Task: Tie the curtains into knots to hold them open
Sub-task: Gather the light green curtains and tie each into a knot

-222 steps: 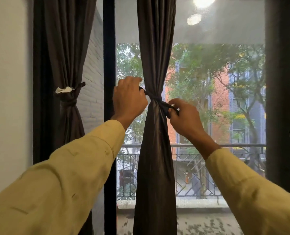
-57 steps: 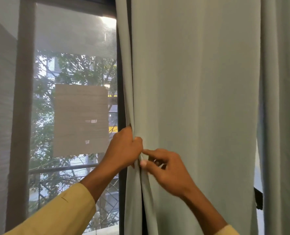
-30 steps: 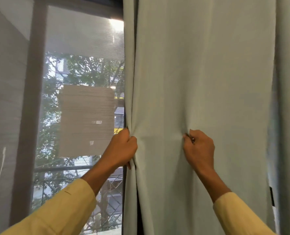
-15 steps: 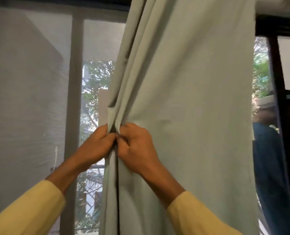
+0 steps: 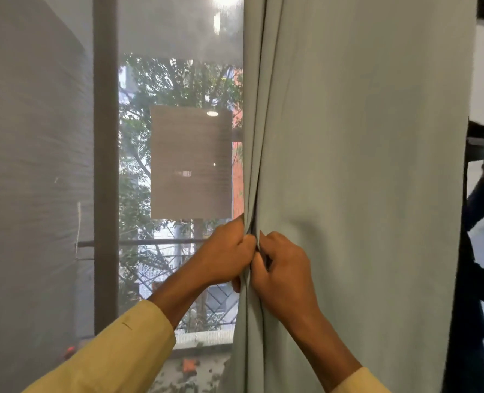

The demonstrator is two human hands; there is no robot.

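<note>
A pale grey-green curtain [image 5: 362, 171] hangs full length over the right half of the window, with folds gathered along its left edge. My left hand [image 5: 226, 255] grips those gathered folds from the window side. Right beside it, my right hand [image 5: 280, 268] holds the same bunched edge from the front, fingers curled into the cloth. The two hands nearly touch. No knot shows in this curtain.
A sheer mesh screen [image 5: 36, 180] covers the window [image 5: 178, 80] at left, with a vertical frame bar [image 5: 104, 165] and a rectangular patch [image 5: 191, 163]. Past the curtain's right edge, another person in dark clothes [image 5: 478, 251] stands holding something up.
Earlier I was tying a dark curtain at another window. Since a second ago my right hand has come from the curtain's middle to its left edge, next to my left hand, gathering the cloth.
</note>
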